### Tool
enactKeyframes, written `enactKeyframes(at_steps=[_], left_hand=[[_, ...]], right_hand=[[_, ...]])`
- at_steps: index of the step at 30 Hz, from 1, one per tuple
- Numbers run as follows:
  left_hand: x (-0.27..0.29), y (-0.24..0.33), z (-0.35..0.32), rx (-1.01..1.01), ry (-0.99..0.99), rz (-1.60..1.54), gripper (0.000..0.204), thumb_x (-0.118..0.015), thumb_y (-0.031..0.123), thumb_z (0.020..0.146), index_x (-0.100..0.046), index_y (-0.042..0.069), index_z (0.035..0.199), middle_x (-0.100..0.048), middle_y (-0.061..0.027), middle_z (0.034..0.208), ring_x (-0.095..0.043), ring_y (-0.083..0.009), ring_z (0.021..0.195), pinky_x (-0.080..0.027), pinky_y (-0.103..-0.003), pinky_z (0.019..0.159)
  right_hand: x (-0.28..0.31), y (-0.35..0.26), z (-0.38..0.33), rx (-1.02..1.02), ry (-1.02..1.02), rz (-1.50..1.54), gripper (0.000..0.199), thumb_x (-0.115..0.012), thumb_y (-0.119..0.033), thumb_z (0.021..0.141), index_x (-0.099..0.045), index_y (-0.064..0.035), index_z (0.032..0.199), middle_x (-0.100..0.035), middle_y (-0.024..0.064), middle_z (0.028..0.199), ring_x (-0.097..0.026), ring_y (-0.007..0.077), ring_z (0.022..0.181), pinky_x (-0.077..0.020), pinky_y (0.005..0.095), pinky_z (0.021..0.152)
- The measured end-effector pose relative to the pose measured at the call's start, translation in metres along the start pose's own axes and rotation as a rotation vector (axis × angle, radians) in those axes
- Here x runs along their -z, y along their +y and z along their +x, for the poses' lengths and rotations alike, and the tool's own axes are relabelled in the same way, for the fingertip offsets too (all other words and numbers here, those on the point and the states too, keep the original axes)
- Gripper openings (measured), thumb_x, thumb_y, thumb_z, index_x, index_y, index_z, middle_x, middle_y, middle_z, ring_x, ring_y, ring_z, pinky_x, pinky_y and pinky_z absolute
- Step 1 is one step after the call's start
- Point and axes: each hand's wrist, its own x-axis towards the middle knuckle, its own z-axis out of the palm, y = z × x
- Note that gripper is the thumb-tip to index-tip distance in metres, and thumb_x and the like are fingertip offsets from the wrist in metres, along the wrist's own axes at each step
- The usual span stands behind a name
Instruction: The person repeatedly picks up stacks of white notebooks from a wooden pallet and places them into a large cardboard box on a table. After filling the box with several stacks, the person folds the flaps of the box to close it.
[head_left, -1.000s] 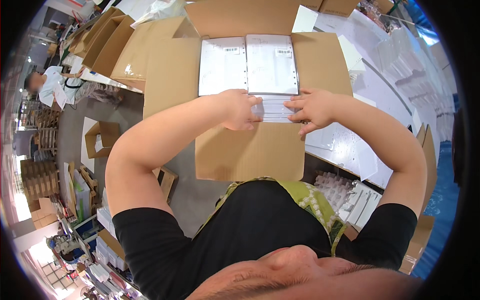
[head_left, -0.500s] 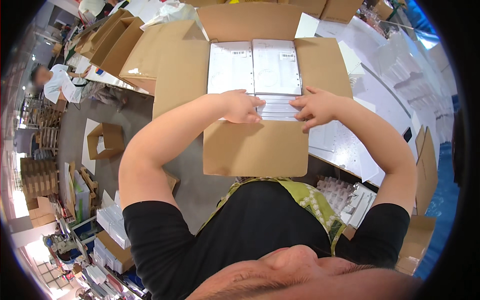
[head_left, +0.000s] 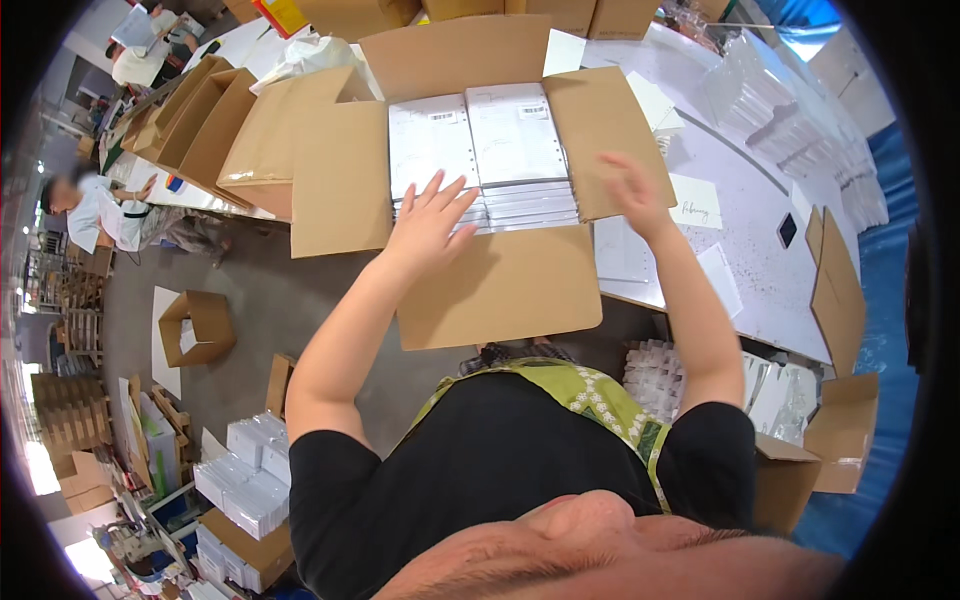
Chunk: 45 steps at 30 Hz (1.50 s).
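An open cardboard box (head_left: 500, 290) stands in front of me with all its flaps spread out. Inside lie two side-by-side stacks of flat white packets (head_left: 505, 140) in clear wrap. My left hand (head_left: 432, 218) rests with fingers spread on the near edge of the left stack. My right hand (head_left: 630, 190) is lifted off the packets, open and empty, hovering over the box's right flap (head_left: 600, 120).
A white table (head_left: 760, 250) to the right carries paper slips, a small dark device (head_left: 787, 229) and stacks of clear packets (head_left: 800, 120). More open cardboard boxes (head_left: 200, 110) stand at left. A seated person (head_left: 95, 215) works far left. Boxes of white packs (head_left: 250, 480) sit on the floor.
Both hands were pressing a packet down onto the near edge of the stacks. Now the packet lies in the box, my right hand has lifted away to the right, and my left hand has spread.
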Motion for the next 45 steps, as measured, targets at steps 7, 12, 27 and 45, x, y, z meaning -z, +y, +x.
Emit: enactKeyframes(at_steps=[7,12,27,45], left_hand=[[-0.004,0.05,-0.139,0.168,0.271,-0.406,0.044,-0.055,0.018,0.091,-0.056,0.002,0.132,-0.053,-0.0176,0.138,-0.041,-0.0396,0.136,-0.031,-0.048,0.113],[-0.026,0.107,-0.192,0.383,0.321,-0.473,0.043,-0.057,0.018,0.09,-0.058,0.003,0.13,-0.056,-0.0161,0.135,-0.043,-0.0392,0.135,-0.031,-0.048,0.113],[-0.026,0.136,-0.199,0.398,0.423,-0.346,0.044,-0.065,0.02,0.085,-0.062,0.01,0.127,-0.056,-0.0106,0.137,-0.043,-0.0362,0.135,-0.028,-0.052,0.113],[0.013,0.089,-0.465,0.716,0.506,-0.159,0.045,-0.069,0.015,0.081,-0.062,0.012,0.125,-0.059,-0.0101,0.132,-0.05,-0.034,0.128,-0.037,-0.047,0.108]], right_hand=[[0.021,0.245,-0.192,-0.786,0.479,-0.356,0.055,-0.078,-0.025,0.08,-0.054,0.0039,0.12,-0.06,0.0166,0.114,-0.06,0.0251,0.106,-0.0472,0.0375,0.094],[-0.033,0.19,-0.154,-1.225,0.118,-0.663,0.084,-0.086,-0.041,0.067,-0.052,0.0062,0.127,-0.055,0.0263,0.131,-0.054,0.0382,0.124,-0.0429,0.043,0.104],[0.171,0.02,-0.091,-0.414,0.35,-0.913,0.045,-0.057,-0.036,0.098,-0.058,0.003,0.119,-0.067,0.0249,0.104,-0.069,0.0342,0.094,-0.0534,0.0398,0.08],[-0.218,0.019,0.144,-0.607,-0.002,-0.034,0.048,-0.069,-0.031,0.086,-0.057,-0.001,0.121,-0.062,0.014,0.103,-0.06,0.0262,0.084,-0.0472,0.0419,0.054]])
